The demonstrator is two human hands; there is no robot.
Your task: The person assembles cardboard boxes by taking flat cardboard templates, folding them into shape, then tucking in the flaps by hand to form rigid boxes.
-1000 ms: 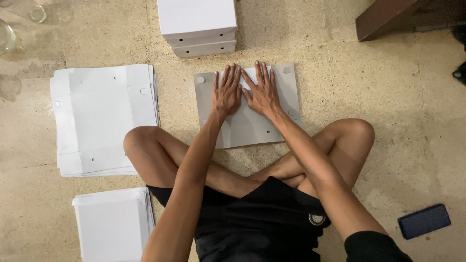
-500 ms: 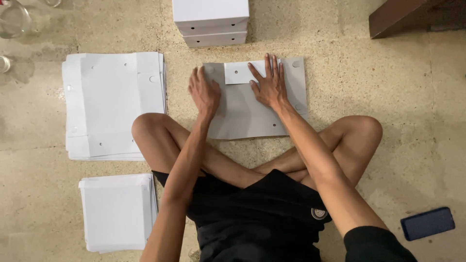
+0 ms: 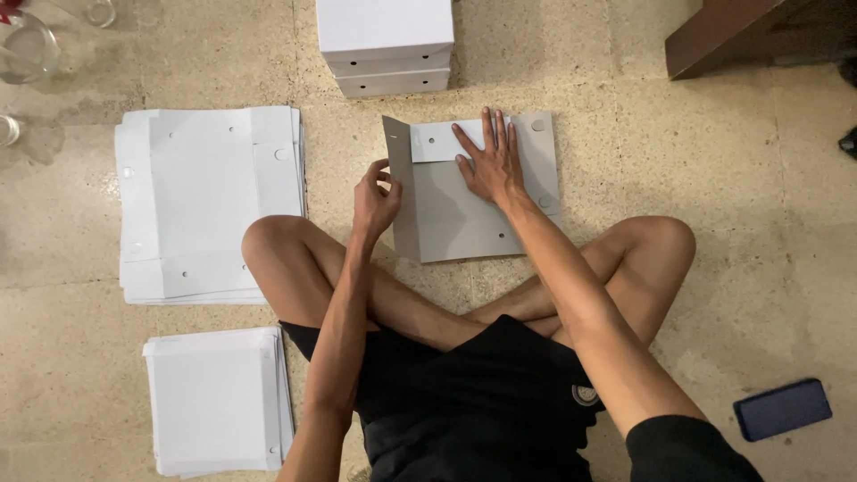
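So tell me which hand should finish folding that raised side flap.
Left, probably: the left hand already grips the raised flap, while the right hand lies flat on the grey cardboard sheet.

Prob. home: terrazzo floor (image 3: pixel 732 223), floor-sitting.

Speckled beige stone floor (image 3: pixel 732 268), tiled, carries everything. Grey card sheet (image 3: pixel 464 219) lies flat near centre; just beyond it a stack of white boxes (image 3: pixel 386 45); to its left a large pile of flat white card blanks (image 3: pixel 210 205), and nearer the sitter than that pile a smaller white stack (image 3: pixel 214 402). Well off to the sheet's right and nearer, a dark blue phone (image 3: pixel 782 409); far right beyond it a brown wooden piece (image 3: pixel 714 36); far left beyond, clear glassware (image 3: pixel 27 49).
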